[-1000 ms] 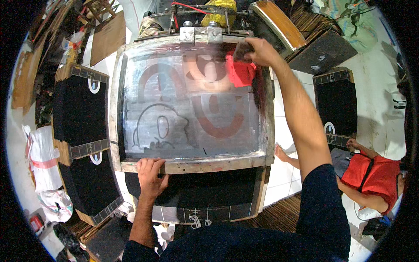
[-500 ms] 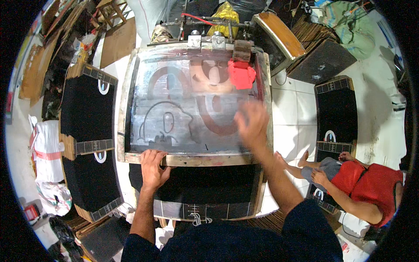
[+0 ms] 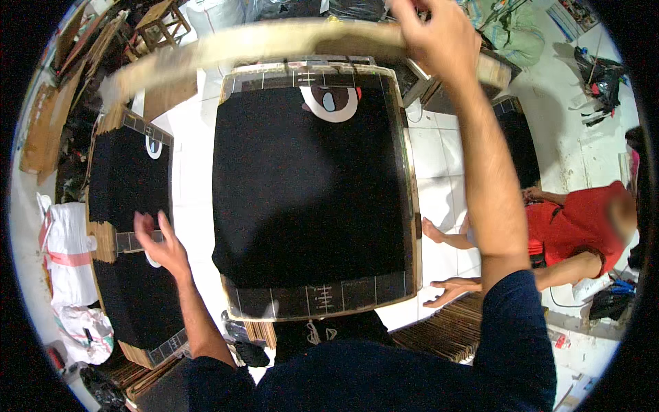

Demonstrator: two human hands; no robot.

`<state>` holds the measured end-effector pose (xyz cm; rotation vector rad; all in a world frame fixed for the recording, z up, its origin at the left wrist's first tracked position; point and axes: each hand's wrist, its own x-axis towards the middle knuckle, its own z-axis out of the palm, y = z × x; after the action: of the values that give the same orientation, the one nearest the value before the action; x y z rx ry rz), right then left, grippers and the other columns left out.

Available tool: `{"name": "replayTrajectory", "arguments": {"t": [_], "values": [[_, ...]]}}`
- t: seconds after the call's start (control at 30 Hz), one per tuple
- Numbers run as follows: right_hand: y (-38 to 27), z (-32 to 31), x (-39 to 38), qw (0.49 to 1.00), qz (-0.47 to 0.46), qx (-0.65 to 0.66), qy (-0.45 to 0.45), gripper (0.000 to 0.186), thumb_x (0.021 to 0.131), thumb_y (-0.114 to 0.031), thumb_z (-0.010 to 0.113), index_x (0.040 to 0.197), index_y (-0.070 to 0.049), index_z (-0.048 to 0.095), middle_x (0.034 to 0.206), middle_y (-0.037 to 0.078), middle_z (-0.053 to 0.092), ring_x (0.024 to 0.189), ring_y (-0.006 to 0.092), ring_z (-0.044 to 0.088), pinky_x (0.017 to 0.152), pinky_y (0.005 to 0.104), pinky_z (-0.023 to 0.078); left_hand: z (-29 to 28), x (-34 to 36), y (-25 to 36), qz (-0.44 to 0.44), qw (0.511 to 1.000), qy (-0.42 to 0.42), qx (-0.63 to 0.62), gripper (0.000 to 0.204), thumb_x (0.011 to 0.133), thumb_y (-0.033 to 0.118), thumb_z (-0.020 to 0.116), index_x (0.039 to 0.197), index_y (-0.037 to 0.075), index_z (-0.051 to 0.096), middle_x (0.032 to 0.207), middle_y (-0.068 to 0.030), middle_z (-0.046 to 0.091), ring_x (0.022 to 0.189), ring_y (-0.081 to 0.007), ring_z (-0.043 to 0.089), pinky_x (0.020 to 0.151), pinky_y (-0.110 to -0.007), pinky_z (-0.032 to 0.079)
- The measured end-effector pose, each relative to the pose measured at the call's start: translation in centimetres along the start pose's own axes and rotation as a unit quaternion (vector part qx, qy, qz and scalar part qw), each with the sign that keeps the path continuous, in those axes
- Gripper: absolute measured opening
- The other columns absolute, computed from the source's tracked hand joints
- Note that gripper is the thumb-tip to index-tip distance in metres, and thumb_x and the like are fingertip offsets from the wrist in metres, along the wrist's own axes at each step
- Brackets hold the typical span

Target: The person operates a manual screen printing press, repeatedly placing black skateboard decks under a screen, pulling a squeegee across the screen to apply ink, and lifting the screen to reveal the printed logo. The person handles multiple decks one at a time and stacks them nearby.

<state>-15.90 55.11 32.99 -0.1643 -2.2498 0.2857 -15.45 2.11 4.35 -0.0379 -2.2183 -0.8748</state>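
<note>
Presently, right hand [image 3: 443, 38] part-curled at raised frame [image 3: 274, 42], hold cannot be told; left hand [image 3: 163, 246] empty, spread; black cloth [image 3: 312, 192] on board [image 3: 353, 294], eye print [image 3: 341, 115] near far end

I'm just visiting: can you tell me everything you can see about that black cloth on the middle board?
The matte black cloth lies flat and looks smooth on a dark rectangular board with pale ruled lines, which shows beyond its near and far ends. Near the far end is an apparently printed eye-like motif: a curved white band, dark brownish areas, a pale blue oval and a bright red patch at the right. The left hand and right hand are both clear of it.
</note>
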Motion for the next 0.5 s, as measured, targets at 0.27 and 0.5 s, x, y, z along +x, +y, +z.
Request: {"name": "replayTrajectory", "arguments": {"t": [0.27,0.5], "values": [[0.0,-0.2,7.3,0.994,0.061,-0.044,-0.074,0.045,0.096,-0.046,0.06,0.114,-0.008,0.074,0.105,0.016,0.077,0.099,0.0307,0.073,0.087,0.0385,0.054,-16.2,-39.8,-19.0,-0.372,0.772,-0.51,0.075,0.048,0.1,0.04,0.062,0.124,0.0,0.072,0.11,-0.0226,0.075,0.095,-0.0317,0.072,0.088,-0.044,0.055],[3.6,0.8,10.7,0.986,0.033,-0.081,-0.145,0.059,0.096,-0.059,0.053,0.131,-0.015,0.069,0.127,0.015,0.071,0.118,0.0328,0.066,0.101,0.0394,0.048,-17.3,-41.7,-17.5,-0.671,0.688,-0.24,-0.14,0.042,0.096,0.015,0.07,0.132,-0.006,0.066,0.112,-0.0137,0.075,0.097,-0.0173,0.066,0.09,-0.033,0.052]]}}
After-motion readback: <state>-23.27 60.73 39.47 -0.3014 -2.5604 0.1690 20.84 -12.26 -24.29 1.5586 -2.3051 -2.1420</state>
